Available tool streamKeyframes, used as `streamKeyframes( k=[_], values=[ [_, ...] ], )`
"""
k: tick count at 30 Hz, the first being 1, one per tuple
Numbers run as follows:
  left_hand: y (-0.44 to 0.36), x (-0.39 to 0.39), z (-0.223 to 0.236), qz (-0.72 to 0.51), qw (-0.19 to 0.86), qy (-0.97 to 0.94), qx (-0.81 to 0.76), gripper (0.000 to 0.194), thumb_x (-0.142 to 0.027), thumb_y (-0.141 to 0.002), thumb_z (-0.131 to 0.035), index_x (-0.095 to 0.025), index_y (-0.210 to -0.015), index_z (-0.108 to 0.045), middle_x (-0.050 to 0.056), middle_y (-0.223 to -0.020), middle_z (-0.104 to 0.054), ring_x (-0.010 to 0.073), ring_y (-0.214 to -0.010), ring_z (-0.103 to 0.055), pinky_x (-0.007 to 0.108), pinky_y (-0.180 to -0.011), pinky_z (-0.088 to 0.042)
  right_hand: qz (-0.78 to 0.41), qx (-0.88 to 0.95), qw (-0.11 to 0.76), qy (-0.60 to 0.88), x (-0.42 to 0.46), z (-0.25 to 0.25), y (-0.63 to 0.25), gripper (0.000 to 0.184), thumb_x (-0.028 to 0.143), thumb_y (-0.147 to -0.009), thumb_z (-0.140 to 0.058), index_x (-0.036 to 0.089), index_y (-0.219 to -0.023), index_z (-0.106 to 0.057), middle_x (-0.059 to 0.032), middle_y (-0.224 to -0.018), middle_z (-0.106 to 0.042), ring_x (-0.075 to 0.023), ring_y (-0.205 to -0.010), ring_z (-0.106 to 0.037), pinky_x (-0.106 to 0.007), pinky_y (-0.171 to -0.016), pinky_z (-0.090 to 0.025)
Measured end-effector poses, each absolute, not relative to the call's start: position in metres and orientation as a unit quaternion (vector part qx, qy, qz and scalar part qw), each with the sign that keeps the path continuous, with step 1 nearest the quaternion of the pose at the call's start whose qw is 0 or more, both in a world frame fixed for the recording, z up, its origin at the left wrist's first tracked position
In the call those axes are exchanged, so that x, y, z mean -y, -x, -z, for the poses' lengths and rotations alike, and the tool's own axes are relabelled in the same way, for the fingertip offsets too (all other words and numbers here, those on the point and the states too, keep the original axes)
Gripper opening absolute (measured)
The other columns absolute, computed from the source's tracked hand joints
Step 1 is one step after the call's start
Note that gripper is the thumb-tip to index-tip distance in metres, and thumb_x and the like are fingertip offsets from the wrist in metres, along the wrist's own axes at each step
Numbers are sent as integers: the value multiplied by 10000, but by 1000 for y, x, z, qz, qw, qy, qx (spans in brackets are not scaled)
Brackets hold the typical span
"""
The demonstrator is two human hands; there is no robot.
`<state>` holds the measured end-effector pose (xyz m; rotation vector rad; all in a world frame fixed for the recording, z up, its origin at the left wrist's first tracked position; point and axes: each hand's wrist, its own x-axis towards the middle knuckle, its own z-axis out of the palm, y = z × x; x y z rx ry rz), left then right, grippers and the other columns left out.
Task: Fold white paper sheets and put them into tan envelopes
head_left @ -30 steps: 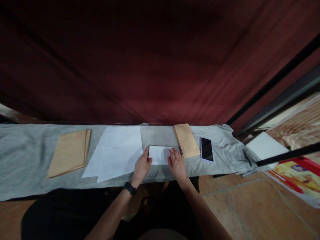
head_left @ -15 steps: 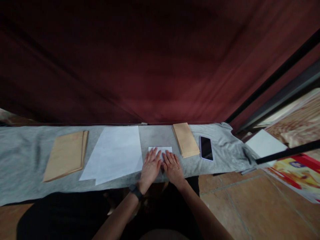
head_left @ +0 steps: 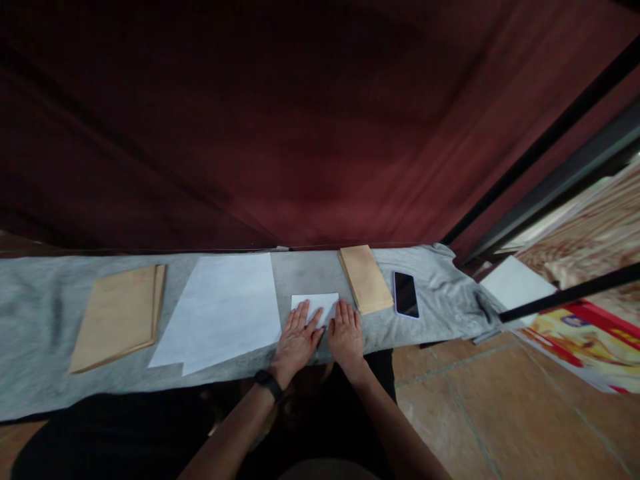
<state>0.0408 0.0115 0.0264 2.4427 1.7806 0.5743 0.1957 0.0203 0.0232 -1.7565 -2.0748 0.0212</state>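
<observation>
A small folded sheet of white paper point(head_left: 316, 303) lies on the grey cloth in front of me. My left hand point(head_left: 299, 337) rests flat on its left part, fingers stretched and the thumb a little apart. At the paper's right edge lies my right hand point(head_left: 345, 333), palm down with its fingers straight and close together. Both hands cover the paper's near side. Large white sheets point(head_left: 227, 310) overlap each other just left of my left hand. To the right of my right hand sits a stack of brown envelopes point(head_left: 367, 280).
Larger brown envelopes point(head_left: 117, 313) are piled at the left on the grey cloth point(head_left: 35, 333). A phone point(head_left: 406, 295) lies right of the small envelopes. Behind the cloth hangs a dark red curtain point(head_left: 300, 167). A colourful box point(head_left: 585, 340) is at the far right, beyond a black bar.
My right hand has slid to the paper's right edge, and the hands are farther apart. More of the white paper shows between them. The whole view has shifted slightly.
</observation>
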Motion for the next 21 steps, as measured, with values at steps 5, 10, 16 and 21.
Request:
streamKeyframes(
  k=[5,10,16,21],
  values=[
    [-39,-13,-16,-143,30,-803,-578,520,-270,-949,-483,-197,-1463,-481,128,-1617,-305,287,-1503,-251,488,-1204,-268,-29,818,180,546,-29,-29,-182,502,307,-1040,-353,151,-1515,-399,-110,-1572,-385,-246,-1458,-351,-446,-1180,-297],
    [-41,-11,-15,-137,7,-798,-587,571,-250,-934,-474,-169,-1497,-423,141,-1608,-320,285,-1493,-275,484,-1195,-290,22,824,155,545,-32,-15,-187,494,304,-1043,-360,138,-1505,-411,-136,-1557,-403,-260,-1455,-352,-483,-1175,-280],
    [-37,1,-20,-155,18,-787,-596,586,-313,-958,-430,-87,-1497,-384,181,-1566,-386,272,-1472,-329,482,-1186,-316,69,818,172,545,-34,-1,-190,533,330,-1024,-399,111,-1510,-400,-183,-1563,-381,-307,-1438,-369,-502,-1145,-307],
    [-23,22,-24,-149,31,-786,-599,586,-385,-978,-440,-87,-1482,-403,183,-1559,-398,270,-1469,-336,466,-1182,-326,93,809,192,547,-34,8,-187,562,357,-1024,-389,117,-1531,-358,-217,-1560,-372,-340,-1429,-371,-539,-1127,-308]
  ],
)
